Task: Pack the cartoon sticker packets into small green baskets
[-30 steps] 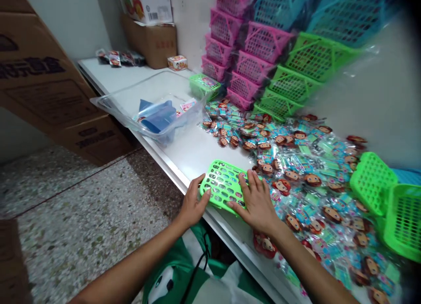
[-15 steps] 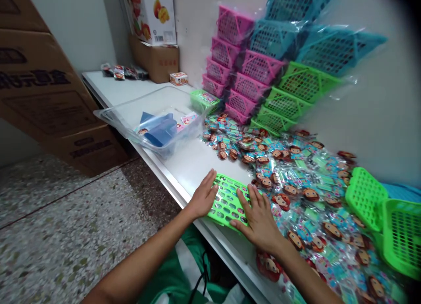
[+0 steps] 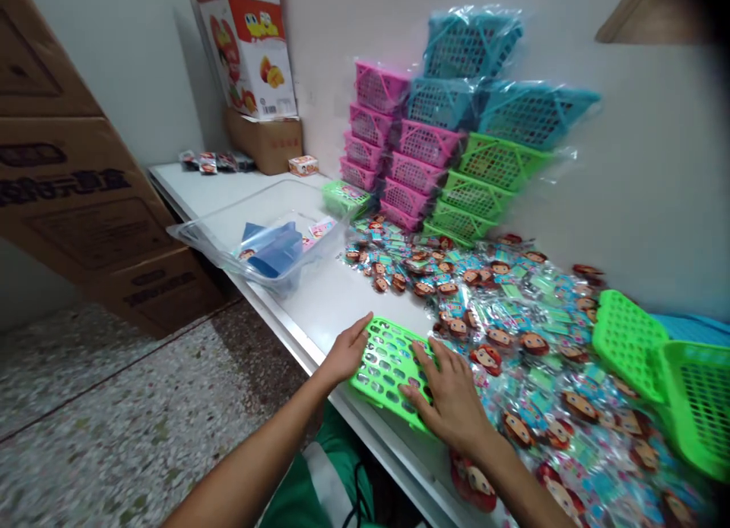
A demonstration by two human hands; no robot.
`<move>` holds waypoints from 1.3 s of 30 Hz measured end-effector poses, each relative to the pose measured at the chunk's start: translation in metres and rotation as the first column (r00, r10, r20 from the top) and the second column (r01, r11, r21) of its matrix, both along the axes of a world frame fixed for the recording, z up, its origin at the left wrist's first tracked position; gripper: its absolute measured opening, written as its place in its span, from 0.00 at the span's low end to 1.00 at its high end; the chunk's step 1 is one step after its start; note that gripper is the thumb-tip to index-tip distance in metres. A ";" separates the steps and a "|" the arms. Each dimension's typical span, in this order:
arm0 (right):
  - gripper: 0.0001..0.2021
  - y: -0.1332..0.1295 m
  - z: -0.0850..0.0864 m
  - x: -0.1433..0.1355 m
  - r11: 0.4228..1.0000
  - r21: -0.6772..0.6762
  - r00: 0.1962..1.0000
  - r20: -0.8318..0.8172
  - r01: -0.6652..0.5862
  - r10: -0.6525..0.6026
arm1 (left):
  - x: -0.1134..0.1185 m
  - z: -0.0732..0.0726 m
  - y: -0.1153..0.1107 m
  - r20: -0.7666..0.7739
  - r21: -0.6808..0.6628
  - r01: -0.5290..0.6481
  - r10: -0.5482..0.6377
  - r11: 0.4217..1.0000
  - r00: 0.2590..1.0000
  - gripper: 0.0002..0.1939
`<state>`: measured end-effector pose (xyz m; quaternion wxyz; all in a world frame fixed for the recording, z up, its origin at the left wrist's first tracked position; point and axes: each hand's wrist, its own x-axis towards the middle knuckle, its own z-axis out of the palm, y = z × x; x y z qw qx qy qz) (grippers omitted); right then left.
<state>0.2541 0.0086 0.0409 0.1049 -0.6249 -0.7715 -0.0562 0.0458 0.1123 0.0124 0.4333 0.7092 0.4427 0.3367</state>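
White table (image 3: 342, 307) against pale wall (image 3: 570, 208); speckled floor (image 3: 171, 406); left hand (image 3: 346, 353) fingers together, right hand's (image 3: 450, 399) slightly spread, both on green basket (image 3: 391, 368).

The scene is moderately lit, with a cool, slightly grey cast; the light source is not shown. The most brightness is returned by the white table (image 3: 353, 296), while the floor (image 3: 142, 406) is left dim, with a dark shadow cast beside the table. Small glints are thrown off the plastic wrap (image 3: 556, 159) and the clear bin (image 3: 251, 201). The cardboard boxes (image 3: 68, 186) are stretched and tilted by wide-angle distortion, the upper right corner is blackened, and fine print is softened by blur.
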 end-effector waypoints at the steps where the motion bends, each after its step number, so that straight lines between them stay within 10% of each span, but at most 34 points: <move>1: 0.30 -0.001 0.000 0.000 1.000 0.006 1.000 -0.007 0.022 -0.022 | 0.002 0.004 0.003 -0.023 0.007 0.020 -0.020 1.000 1.000 0.23; 12: 0.29 0.010 -0.017 0.004 1.000 -0.026 0.987 -0.163 -0.004 0.000 | 0.024 0.019 0.008 -0.173 0.174 0.198 -0.168 0.965 0.970 0.20; 20: 0.22 0.017 0.001 0.010 0.999 -0.052 0.955 -0.296 -0.003 -0.013 | -0.017 0.057 0.052 -0.094 0.188 -0.167 0.187 0.968 0.978 0.19; 29: 0.25 0.095 0.005 -0.005 0.947 -0.307 0.909 -0.415 -0.092 -0.046 | 0.011 0.000 -0.050 0.024 -0.085 -0.262 0.265 0.961 0.964 0.21; 39: 0.25 0.100 0.005 -0.001 0.857 -0.444 0.857 -0.516 -0.262 -0.005 | 0.012 0.003 -0.049 0.238 -0.178 -0.237 0.275 0.955 0.932 0.22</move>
